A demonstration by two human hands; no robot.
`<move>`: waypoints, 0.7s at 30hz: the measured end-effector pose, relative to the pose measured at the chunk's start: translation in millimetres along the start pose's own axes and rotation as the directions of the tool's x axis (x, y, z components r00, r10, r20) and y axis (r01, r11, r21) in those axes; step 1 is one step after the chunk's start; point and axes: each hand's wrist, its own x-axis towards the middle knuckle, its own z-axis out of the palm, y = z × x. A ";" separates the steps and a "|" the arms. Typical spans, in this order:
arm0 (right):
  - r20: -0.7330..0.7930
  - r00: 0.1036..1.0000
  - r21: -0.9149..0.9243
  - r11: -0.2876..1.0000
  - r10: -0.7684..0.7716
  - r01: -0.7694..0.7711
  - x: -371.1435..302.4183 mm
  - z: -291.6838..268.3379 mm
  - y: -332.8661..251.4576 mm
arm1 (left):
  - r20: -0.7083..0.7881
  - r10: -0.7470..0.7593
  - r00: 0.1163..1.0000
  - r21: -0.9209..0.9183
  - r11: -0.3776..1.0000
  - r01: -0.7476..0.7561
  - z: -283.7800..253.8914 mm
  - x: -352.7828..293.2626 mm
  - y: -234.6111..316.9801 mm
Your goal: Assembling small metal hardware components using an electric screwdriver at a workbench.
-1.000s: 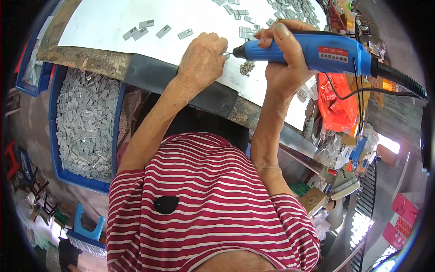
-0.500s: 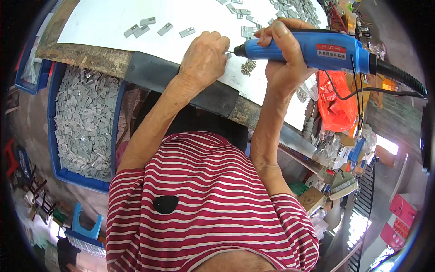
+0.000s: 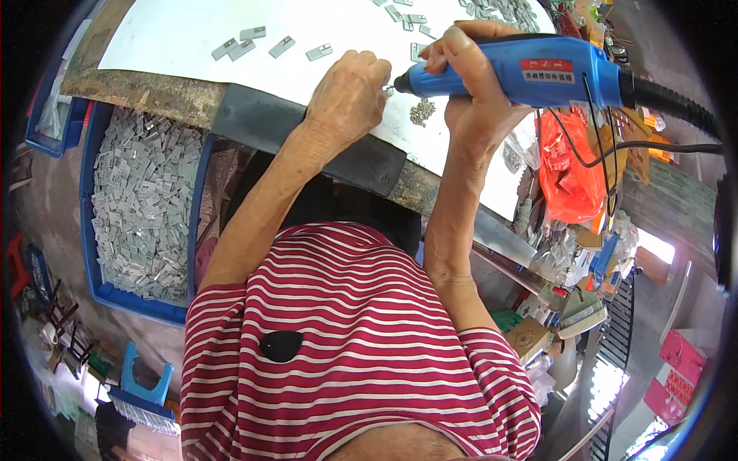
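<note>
My right hand (image 3: 480,88) is wrapped round a blue electric screwdriver (image 3: 530,69), held nearly level with its dark tip pointing left. That tip reaches close to the fingers of my left hand (image 3: 350,96), which are closed in a pinch over the white work surface (image 3: 177,46). What they pinch is mostly hidden; only a small bit shows at the fingertips. Just right of the tip lies a little pile of tiny brass-coloured screws (image 3: 421,112). Several small grey rectangular pieces (image 3: 282,47) lie beyond my left hand.
A blue bin (image 3: 91,223) full of grey pieces stands left, below the table edge (image 3: 146,98). More grey pieces (image 3: 503,11) are heaped at the far right. A red plastic bag (image 3: 569,169) lies right, with the screwdriver's cable (image 3: 653,144) passing over it.
The screwdriver and my right hand have shifted slightly away from me and to the left, the tool's rear end rising in the picture. My left hand has barely moved.
</note>
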 end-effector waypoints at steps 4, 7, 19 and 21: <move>0.014 1.000 -0.009 1.000 -0.009 0.009 0.7 3.9 -2.1 | -0.002 0.004 1.000 -0.015 1.000 -0.004 0.4 0.4 -0.6; 0.036 0.999 -0.023 1.000 0.004 -0.003 1.4 5.4 -2.7 | -0.014 0.017 1.000 -0.044 0.999 -0.017 1.7 -0.2 -2.6; -0.076 0.992 -0.320 0.940 0.097 -0.117 3.9 19.2 -17.3 | -0.044 0.060 0.997 -0.084 0.994 -0.064 1.7 0.0 -3.7; -0.138 0.970 -0.293 0.927 0.202 -0.234 2.6 18.6 -17.6 | -0.055 0.069 0.996 -0.064 0.995 -0.072 2.5 -0.3 -4.3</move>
